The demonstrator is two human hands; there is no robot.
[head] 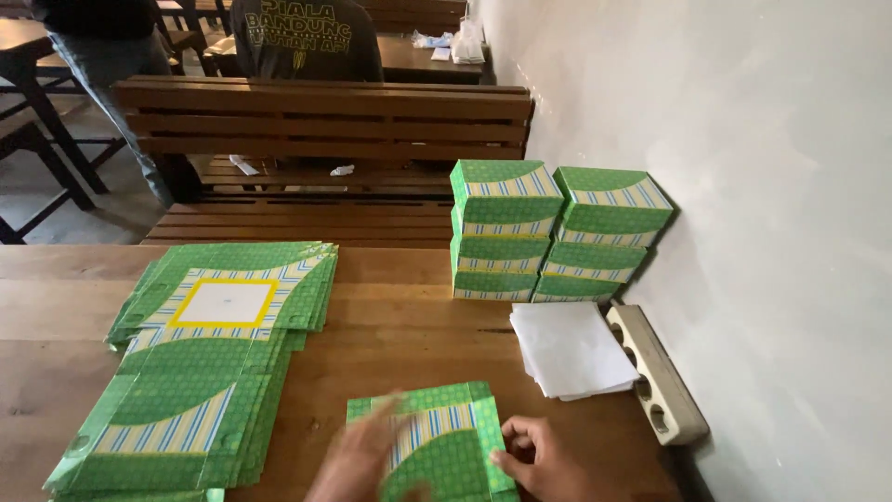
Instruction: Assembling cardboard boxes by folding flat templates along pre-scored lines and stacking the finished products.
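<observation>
Green box [437, 446] sits near the front edge of the wooden surface [390, 325], right of the stack of flat green blanks [204, 363]. Left hand [358, 455] — blurred, grip unclear — lies over it; right hand [544, 460] pinches its right edge. Best pressed flat, corners square. Dotted green, striped band.

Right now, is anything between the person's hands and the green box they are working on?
Nothing visible. The left hand, blurred, lies over the green box at the table's near edge, and the right hand touches its right side. The flat stack and white papers lie off to the sides.
</observation>
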